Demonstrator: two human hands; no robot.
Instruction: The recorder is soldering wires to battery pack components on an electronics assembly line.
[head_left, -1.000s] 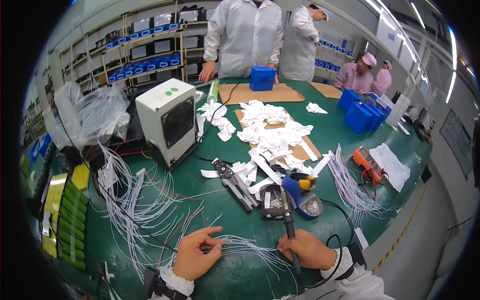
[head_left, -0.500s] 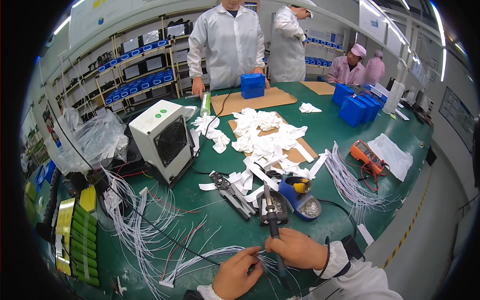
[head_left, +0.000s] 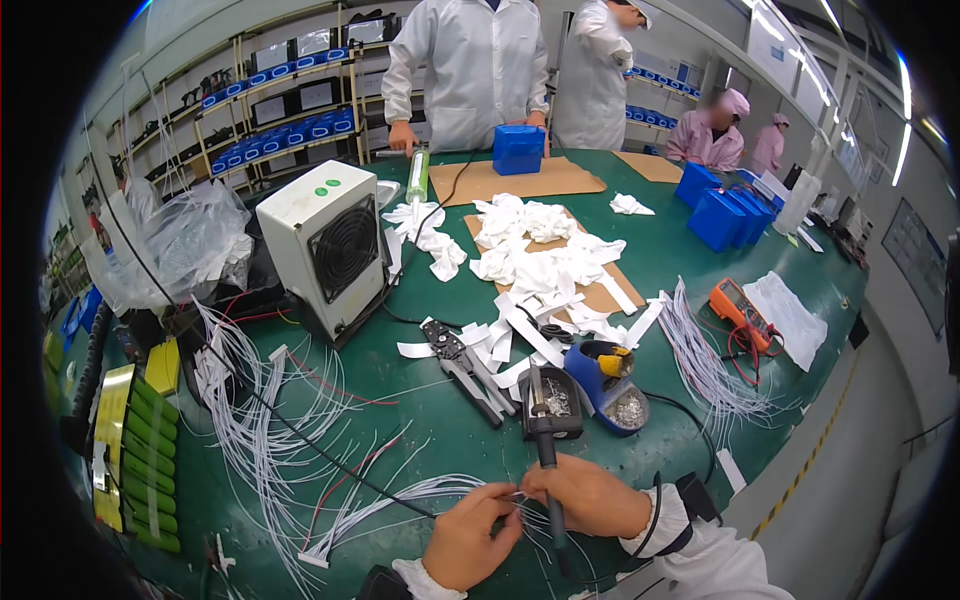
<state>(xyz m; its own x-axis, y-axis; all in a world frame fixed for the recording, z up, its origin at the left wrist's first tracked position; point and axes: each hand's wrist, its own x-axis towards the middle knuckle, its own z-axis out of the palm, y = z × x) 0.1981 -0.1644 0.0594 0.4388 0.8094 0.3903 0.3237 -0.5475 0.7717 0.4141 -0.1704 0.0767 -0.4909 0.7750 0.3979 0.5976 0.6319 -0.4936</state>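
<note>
The right hand (head_left: 590,497) grips a black-handled soldering iron (head_left: 545,452); the left hand (head_left: 470,538) pinches thin white wires (head_left: 400,492). The hot tip, hovering close over a black tray of solder dross (head_left: 553,400), could scorch neighbouring insulation or fingertips if either hand slips.

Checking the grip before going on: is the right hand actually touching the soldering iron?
Touching. The head view shows the right hand wrapped around the soldering iron handle, fingers closed over it.

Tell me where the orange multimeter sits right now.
In the head view, the orange multimeter lies on the green table's right side, between a white wire bundle and a white cloth.
</note>
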